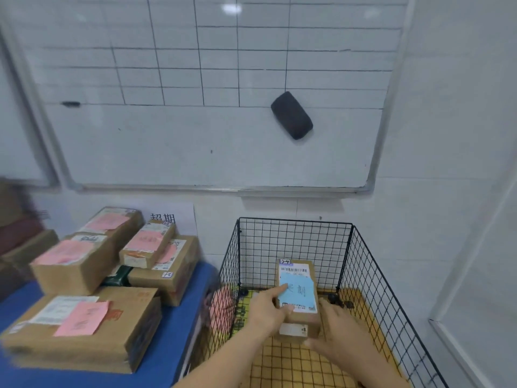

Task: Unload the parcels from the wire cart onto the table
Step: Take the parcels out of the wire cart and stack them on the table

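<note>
Box (pixel 298 292) sits low in cart (pixel 293 219), my left hand (pixel 267 310) touching its top, right hand (pixel 340 330) flat on its side, neither gripping yet, so I should squeeze both sides, lift straight up, then cross to table (pixel 179 334).

Left hand (pixel 267 310) reaching forward, index extended, right hand (pixel 340 329) alongside, fingers apparently straight

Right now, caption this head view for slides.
Left hand and right hand touch the blue-labelled parcel in the wire cart; pink-labelled parcels on the table.
</note>
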The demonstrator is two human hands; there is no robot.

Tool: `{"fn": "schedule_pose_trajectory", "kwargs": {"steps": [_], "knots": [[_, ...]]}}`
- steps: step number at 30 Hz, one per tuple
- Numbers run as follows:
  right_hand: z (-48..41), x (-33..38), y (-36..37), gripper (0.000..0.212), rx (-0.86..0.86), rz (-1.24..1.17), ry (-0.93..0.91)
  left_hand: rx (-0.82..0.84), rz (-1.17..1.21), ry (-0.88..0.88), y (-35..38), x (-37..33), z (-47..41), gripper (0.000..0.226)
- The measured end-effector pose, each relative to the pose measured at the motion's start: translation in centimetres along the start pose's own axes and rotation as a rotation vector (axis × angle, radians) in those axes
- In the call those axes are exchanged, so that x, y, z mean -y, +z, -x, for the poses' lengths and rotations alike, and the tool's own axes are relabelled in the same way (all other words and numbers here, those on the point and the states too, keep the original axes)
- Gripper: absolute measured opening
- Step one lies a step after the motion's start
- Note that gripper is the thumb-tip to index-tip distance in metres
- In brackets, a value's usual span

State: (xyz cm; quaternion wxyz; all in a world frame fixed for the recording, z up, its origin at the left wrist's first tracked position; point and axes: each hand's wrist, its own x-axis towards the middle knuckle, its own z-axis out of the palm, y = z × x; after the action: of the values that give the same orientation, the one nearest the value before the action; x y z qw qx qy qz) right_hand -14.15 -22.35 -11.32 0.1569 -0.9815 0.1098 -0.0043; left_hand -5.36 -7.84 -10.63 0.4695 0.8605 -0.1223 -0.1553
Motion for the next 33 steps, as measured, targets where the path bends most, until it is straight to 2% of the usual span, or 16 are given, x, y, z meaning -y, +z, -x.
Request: {"fn": "schedule_pose_trajectory", "kwargs": {"steps": [4, 10, 18, 22, 27, 33], "knots": [[-0.5, 0.1, -3.4, 0.096, -0.075, 0.195, -0.023, 0.01, 0.018, 0.007, -2.4, -3.0, -0.5, 0.057], [-1.5, 0.9, -6.5, 0.1, -0.146, 0.29, -0.066, -0.021, 0.044, 0.038, -6.3, -6.4, 0.1, 0.051], [-1.8, 3.8, -8.5, 0.098, -0.198, 0.284, -0.161, -0.128, 0.01, 0.055, -10.9, -7.4, 1.9, 0.051], [-2.3, 6.2, -9.5, 0.093, -0.212, 0.234, -0.208, -0.18, 0.101, 0.023, -13.5, -7.0, 2.6, 0.05], [-3.1, 10.9, -10.8, 0.095, -0.234, 0.151, -0.265, -0.194, 0.18, -0.007, -18.0, -6.2, 3.1, 0.049], [-4.0, 18.8, -12.0, 0.091, -0.24, 0.21, -0.355, -0.217, 0.219, -0.028, -26.2, -4.1, 3.7, 0.048]]}}
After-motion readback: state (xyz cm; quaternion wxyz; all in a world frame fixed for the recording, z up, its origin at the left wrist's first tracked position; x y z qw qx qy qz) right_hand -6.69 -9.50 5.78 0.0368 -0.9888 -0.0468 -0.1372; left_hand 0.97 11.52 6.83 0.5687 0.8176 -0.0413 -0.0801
